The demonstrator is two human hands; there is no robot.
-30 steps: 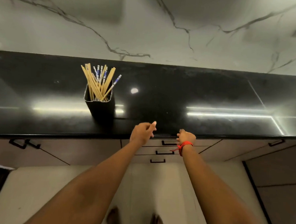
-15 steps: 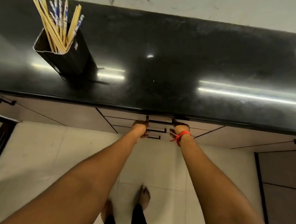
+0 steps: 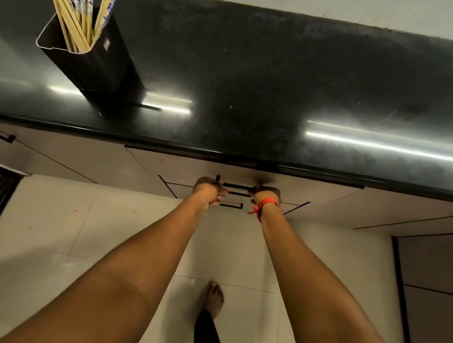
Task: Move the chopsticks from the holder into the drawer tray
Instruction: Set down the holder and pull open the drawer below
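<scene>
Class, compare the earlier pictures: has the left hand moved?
Yes. The left hand dropped from above the countertop edge down to the drawer handle.

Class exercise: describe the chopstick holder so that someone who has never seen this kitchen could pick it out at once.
Start at the long black countertop along the marble wall. Toward its left end stands a tall, dark, rectangular holder, the only object on the counter in view. A bundle of chopsticks, pale wood and blue-patterned, fans from its open top.

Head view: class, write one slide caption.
Both hands, left and right, grip the top drawer's black bar handle; wooden chopsticks wait in the black holder.
</scene>
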